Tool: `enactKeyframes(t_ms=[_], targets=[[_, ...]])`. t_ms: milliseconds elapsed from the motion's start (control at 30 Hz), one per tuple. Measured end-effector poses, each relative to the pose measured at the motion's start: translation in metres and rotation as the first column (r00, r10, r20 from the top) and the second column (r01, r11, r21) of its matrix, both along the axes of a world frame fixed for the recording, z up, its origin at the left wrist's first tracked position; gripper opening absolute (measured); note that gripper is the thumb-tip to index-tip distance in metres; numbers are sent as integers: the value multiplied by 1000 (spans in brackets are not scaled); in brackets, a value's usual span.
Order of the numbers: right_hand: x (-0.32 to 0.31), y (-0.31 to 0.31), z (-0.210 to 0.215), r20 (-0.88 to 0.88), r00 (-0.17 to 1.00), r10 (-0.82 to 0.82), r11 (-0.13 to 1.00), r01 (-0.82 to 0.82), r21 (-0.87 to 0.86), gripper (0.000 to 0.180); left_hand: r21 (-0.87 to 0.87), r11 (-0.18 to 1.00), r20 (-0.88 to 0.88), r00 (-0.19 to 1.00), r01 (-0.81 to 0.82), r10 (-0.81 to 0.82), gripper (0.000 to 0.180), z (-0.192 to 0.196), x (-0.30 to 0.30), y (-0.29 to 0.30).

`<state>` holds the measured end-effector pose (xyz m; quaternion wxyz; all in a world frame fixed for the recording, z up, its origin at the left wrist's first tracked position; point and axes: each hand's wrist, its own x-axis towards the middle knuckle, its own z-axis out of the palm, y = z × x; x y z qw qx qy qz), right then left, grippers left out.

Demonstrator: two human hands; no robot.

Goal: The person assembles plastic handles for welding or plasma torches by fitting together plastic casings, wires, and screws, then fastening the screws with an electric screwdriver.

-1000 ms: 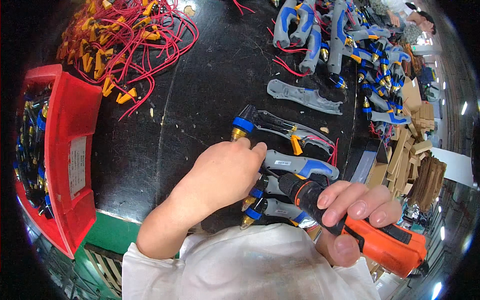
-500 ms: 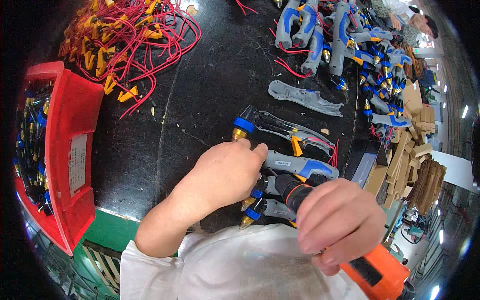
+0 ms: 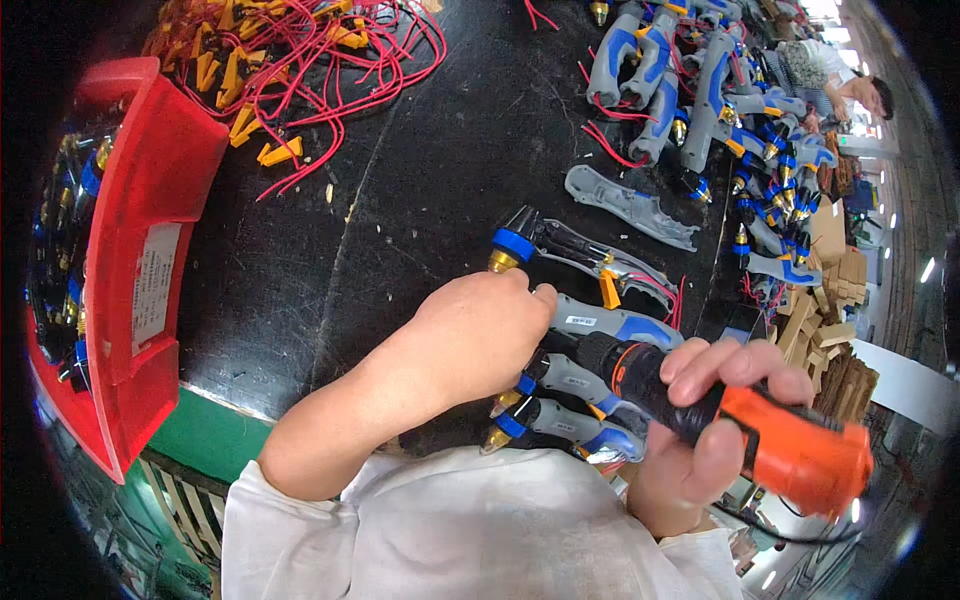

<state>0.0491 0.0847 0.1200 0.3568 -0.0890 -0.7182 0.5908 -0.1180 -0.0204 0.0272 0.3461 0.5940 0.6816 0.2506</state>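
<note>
My left hand [image 3: 485, 330] is closed round the front end of a grey and blue handheld torch [image 3: 645, 328], and its fingertips are hidden. In my right hand [image 3: 700, 450] is an orange and black power screwdriver [image 3: 790, 450], gripped round the body with its dark front end pointing left toward that torch. Just beyond the left hand lies an opened torch half-shell [image 3: 625, 270] with wires and a yellow trigger inside, its blue-collared brass head [image 3: 514, 245] at the left. A loose grey half-shell [image 3: 630, 208] lies farther off. Two more torches [image 3: 565, 422] rest nearest my body.
A red bin [image 3: 150, 230] of brass and blue torch heads stands at the left. Red wires with yellow triggers [image 3: 300, 90] heap at the far left. Many torches [image 3: 710, 100] pile up at the far right, with cardboard pieces [image 3: 835, 290] beyond. Another person [image 3: 825, 70] is at the far right.
The screwdriver has swung up and tilted nearer level, with my right hand's fingers now showing along it. My left hand stays on the torch. The whole view has shifted slightly.
</note>
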Motion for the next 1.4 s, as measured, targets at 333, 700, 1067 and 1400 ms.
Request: enactKeyframes(t_ms=[333, 700, 1067, 1400], targets=[[5, 4, 7, -11, 1000, -3, 1000, 3, -7, 51, -4, 1000, -2, 1000, -30, 30, 32, 4, 1, 3], [-1, 27, 24, -151, 960, -234, 965, 211, -152, 58, -15, 1000, -72, 997, 2, -3, 41, 14, 1, 4], [-17, 51, 8, 20, 988, -153, 964, 153, -218, 53, 1, 1000, -124, 992, -20, 20, 36, 11, 6, 9], [-46, 52, 4, 126, 992, 10, 984, 12, -178, 42, 9, 998, -162, 985, -59, 60, 32, 6, 13, 3]])
